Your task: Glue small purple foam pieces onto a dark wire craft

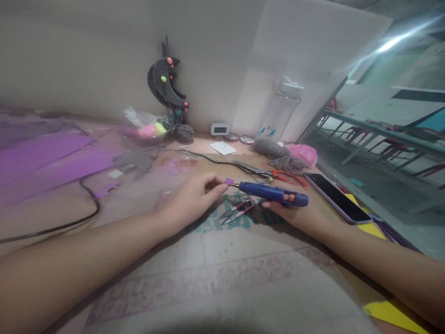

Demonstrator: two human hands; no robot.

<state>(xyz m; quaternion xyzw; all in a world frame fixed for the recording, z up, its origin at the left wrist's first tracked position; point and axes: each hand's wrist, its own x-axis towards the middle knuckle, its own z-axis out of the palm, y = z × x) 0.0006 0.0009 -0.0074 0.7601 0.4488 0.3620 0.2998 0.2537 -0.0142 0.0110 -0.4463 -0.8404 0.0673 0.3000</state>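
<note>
My right hand [290,211] is wrapped round a blue glue gun [267,191], which points left. Its metal nozzle meets a small purple piece [229,181], pinched between the thumb and fingers of my left hand [198,195]. Whether the piece is felt or paper I cannot make out. Just below the nozzle, thread snips [236,213] lie on the printed cardboard, blades toward the left. Part of my right hand is hidden behind the gun.
Purple sheets [69,153] and a black cord [92,211] lie at left. Behind are a dark crescent ornament [162,83], a small digital clock [220,129] and a clear bottle [280,113]. Grey yarn [278,153], orange-handled pliers [288,177] and a phone [337,197] lie at right.
</note>
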